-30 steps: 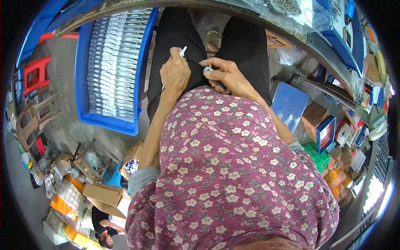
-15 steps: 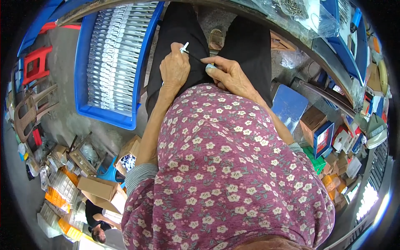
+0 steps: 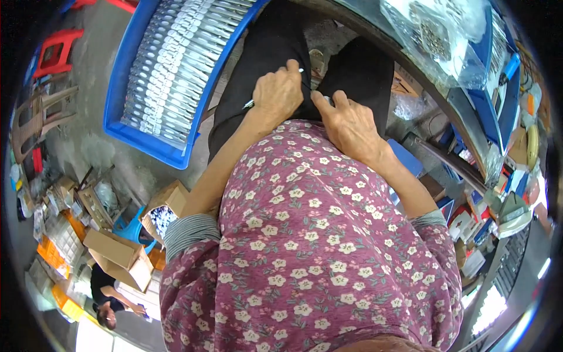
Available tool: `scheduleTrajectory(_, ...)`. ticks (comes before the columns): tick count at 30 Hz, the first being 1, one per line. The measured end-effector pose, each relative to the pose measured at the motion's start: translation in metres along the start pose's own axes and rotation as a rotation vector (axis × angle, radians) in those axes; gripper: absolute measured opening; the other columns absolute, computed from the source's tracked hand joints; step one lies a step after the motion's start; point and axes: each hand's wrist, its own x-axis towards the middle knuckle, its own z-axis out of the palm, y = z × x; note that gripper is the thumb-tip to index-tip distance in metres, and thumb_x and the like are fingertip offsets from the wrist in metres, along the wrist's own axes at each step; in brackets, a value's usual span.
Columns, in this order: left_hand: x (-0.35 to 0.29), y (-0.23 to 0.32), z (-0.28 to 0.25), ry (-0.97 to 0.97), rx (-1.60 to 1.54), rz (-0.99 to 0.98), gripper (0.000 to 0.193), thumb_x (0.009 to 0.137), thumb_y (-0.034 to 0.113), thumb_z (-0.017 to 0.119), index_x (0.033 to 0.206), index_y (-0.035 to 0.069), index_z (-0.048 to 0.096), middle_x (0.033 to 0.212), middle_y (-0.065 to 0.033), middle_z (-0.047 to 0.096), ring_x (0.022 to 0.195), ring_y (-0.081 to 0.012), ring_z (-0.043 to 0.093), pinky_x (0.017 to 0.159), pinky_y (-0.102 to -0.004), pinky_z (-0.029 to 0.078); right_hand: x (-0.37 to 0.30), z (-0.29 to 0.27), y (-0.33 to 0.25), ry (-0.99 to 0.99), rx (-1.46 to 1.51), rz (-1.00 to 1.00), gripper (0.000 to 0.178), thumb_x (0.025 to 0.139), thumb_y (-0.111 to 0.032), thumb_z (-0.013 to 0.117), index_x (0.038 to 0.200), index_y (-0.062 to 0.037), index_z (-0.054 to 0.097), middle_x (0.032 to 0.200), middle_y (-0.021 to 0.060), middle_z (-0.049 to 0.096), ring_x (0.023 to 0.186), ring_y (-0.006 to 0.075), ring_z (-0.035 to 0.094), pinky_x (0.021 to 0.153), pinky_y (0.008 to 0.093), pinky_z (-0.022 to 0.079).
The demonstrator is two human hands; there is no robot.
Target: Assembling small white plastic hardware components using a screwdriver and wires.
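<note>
- Here, the left hand (image 3: 277, 94) is clenched around a thin white rod (image 3: 251, 104), whose ends poke out on both sides of the fist, over the lap.
- The right hand (image 3: 347, 123) lies just beside that fist, fingers curled on the dark trousers (image 3: 264, 53); whether it grasps anything cannot be told.
- A blue crate (image 3: 126, 126) of silvery parts sits to the fist's left.

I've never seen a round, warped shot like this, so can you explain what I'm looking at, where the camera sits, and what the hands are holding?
The camera sits on a person's head and looks straight down, so edges bend. No machine: these are the person's own hands over their lap. The left hand is closed around a thin silvery stick. The right hand rests beside it, holding something too hidden to name. To the left, on the floor, a blue tray holds rows of silvery pieces. Cardboard boxes lie lower left.
</note>
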Motion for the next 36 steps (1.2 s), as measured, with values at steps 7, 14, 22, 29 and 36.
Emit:
scheduleTrajectory(7,-0.005,0.001,-0.001,-0.030,-0.059,0.021,0.016,0.074,0.008,0.051,0.086,-0.003,0.049,0.069,-0.0220,0.061,0.060,-0.0350,0.063,0.052,-0.0392,0.051,0.003,-0.004,0.001,-0.076,-0.133,-0.176,0.043,0.072,-0.005,0.053,0.113,0.0077,0.047,0.080,0.0177,0.054,0.064,0.0290,0.061,0.051,0.0344,0.050)
scheduleTrajectory(14,-0.006,-0.009,0.013,0.046,-0.105,0.064,0.016,0.074,0.009,0.053,0.085,-0.002,0.048,0.066,-0.0180,0.059,0.055,-0.0306,0.062,0.047,-0.0361,0.050,0.010,0.002,-0.006,-0.205,-0.066,0.024,0.042,0.073,-0.005,0.054,0.114,0.0019,0.048,0.077,0.0218,0.055,0.058,0.0325,0.061,0.048,0.0385,0.050)
scheduleTrajectory(22,-0.004,-0.014,0.018,0.056,-0.137,0.044,0.015,0.072,0.006,0.053,0.084,-0.002,0.047,0.066,-0.0177,0.059,0.054,-0.0299,0.062,0.044,-0.0347,0.049,0.020,0.008,-0.006,-0.094,0.418,0.314,0.027,0.079,-0.008,0.055,0.104,0.0003,0.056,0.073,0.0240,0.061,0.064,0.0331,0.061,0.061,0.0435,0.047)
scheduleTrajectory(29,-0.003,-0.013,0.019,0.103,-0.135,0.031,0.015,0.073,0.006,0.054,0.084,-0.002,0.048,0.066,-0.0168,0.059,0.053,-0.0278,0.062,0.043,-0.0329,0.049,0.027,0.002,-0.008,-0.139,1.290,0.920,0.030,0.081,-0.010,0.059,0.108,0.0012,0.056,0.063,0.0053,0.054,0.043,0.0104,0.045,0.037,0.0233,0.033)
scheduleTrajectory(36,-0.003,-0.015,0.025,0.153,-0.100,0.056,0.016,0.073,0.005,0.054,0.085,-0.002,0.048,0.066,-0.0165,0.059,0.053,-0.0268,0.062,0.042,-0.0320,0.049,0.022,0.011,0.009,-0.129,2.073,1.139,0.033,0.086,-0.008,0.053,0.117,-0.0037,0.047,0.064,0.0090,0.049,0.039,0.0087,0.038,0.031,0.0190,0.025)
